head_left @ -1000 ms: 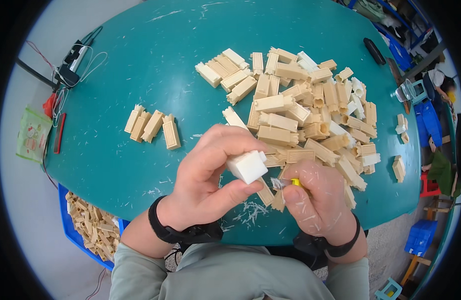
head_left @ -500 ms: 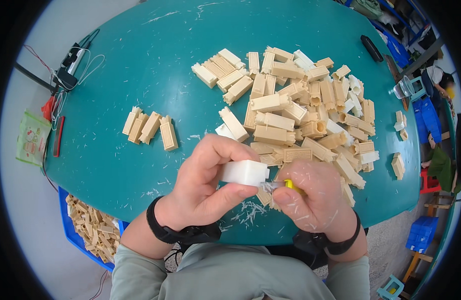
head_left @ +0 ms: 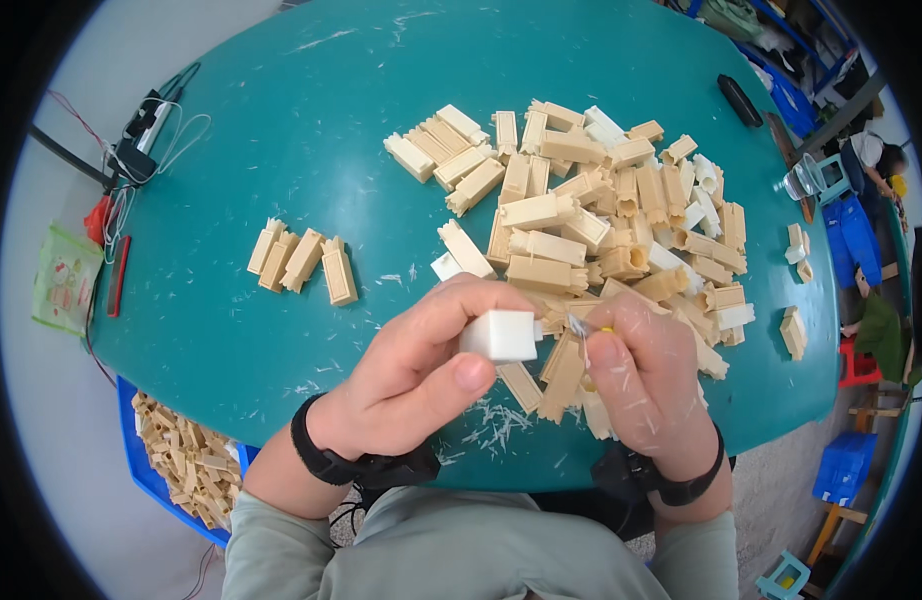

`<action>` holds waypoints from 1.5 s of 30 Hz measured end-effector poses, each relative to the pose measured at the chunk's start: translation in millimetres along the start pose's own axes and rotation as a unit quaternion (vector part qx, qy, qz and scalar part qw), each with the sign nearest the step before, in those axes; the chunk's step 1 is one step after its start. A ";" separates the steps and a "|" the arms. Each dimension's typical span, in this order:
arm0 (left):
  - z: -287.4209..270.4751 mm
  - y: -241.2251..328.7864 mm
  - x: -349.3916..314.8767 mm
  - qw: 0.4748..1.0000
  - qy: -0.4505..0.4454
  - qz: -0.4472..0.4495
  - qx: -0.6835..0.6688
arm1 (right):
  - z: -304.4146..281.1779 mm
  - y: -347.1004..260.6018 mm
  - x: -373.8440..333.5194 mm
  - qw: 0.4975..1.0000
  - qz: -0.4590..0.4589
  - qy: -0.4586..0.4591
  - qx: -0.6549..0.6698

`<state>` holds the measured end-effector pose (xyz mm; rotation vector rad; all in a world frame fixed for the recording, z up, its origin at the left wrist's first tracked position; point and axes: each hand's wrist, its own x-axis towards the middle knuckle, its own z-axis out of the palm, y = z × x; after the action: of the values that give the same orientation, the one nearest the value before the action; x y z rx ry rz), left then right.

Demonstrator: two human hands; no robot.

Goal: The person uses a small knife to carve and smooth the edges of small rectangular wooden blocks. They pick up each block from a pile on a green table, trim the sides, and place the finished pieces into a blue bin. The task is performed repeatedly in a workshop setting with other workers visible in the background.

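Between the thumb and fingers of my left hand (head_left: 411, 365) is a white rectangular plastic block (head_left: 501, 336), its notched end turned to the right. My right hand (head_left: 646, 375) is closed around a utility knife (head_left: 581, 326) with a short metal blade and a bit of yellow handle showing. The blade stands a little to the right of the block, apart from it. Thin white shavings cling to my right hand. Beyond both hands spreads a big heap of beige and white hollow blocks (head_left: 571, 210) with notched ends.
Several beige blocks (head_left: 301, 262) lie in a row on the green table (head_left: 281, 130). Shavings (head_left: 491, 425) litter its near edge. A blue bin (head_left: 146, 465) full of small beige pieces stands lower left. A power strip (head_left: 146, 135) with cables is at the left edge; a glass (head_left: 806, 178) is far right.
My right hand has drawn the knife away from the block's notched end, rightward and slightly up. My left hand has turned the white block a little, with its end face more toward me.
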<state>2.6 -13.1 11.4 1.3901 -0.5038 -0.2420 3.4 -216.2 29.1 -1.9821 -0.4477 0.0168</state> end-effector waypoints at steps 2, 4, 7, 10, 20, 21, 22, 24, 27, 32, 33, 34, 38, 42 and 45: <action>0.2 -4.4 1.4 0.997 0.014 0.053 0.053 | 0.9 -1.1 -1.3 1.000 0.005 -0.017 0.011; -0.1 -12.7 1.2 0.995 0.041 0.090 0.028 | 5.1 -3.3 -0.9 1.000 -0.010 -0.021 0.004; 0.0 -15.5 0.4 0.987 0.068 0.126 0.078 | 9.8 1.7 -3.5 1.000 -0.002 -0.024 -0.002; -2.8 -12.2 -0.6 0.965 0.082 0.152 0.196 | 13.7 3.1 -3.5 1.000 -0.015 -0.014 -0.008; 3.1 -11.2 1.3 0.910 0.135 0.209 0.333 | 20.2 8.9 -4.1 0.998 -0.053 0.003 -0.036; 3.0 -11.6 1.2 0.910 0.135 0.213 0.329 | 20.2 9.3 -3.6 0.998 -0.055 0.002 -0.039; 3.0 -12.2 1.2 0.911 0.134 0.217 0.325 | 20.1 9.5 -3.2 0.998 -0.056 0.000 -0.042; 2.4 -13.5 0.8 0.911 0.133 0.226 0.319 | 18.8 8.9 -2.9 0.997 -0.050 0.003 -0.058; 0.6 -13.1 1.2 0.914 0.097 0.244 0.310 | 17.5 11.1 0.1 0.996 -0.009 0.027 -0.088; -7.0 -8.8 -2.4 0.942 0.066 0.178 0.276 | 12.3 9.9 4.0 0.997 0.041 0.043 -0.043; 3.2 -5.8 0.3 0.944 0.193 0.124 0.236 | 10.6 9.3 3.8 0.997 0.045 0.040 -0.041; -5.0 -5.9 2.7 0.923 0.207 0.102 0.308 | 9.7 8.3 3.9 0.997 0.048 0.037 -0.039; -41.4 -8.3 11.0 0.786 0.229 0.001 0.574 | 7.6 4.3 4.1 0.997 0.064 0.042 -0.021; -48.0 -16.1 12.8 0.700 0.219 0.030 0.679 | 5.8 3.5 2.9 0.998 0.054 0.043 -0.009; -39.7 -14.1 17.8 0.752 0.125 0.095 0.640 | 4.5 1.2 2.7 0.998 0.054 0.043 -0.007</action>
<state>38.8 11.2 -2.7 2.6371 -0.5950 0.5971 5.4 -211.8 26.5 -2.0109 -0.2852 -0.0021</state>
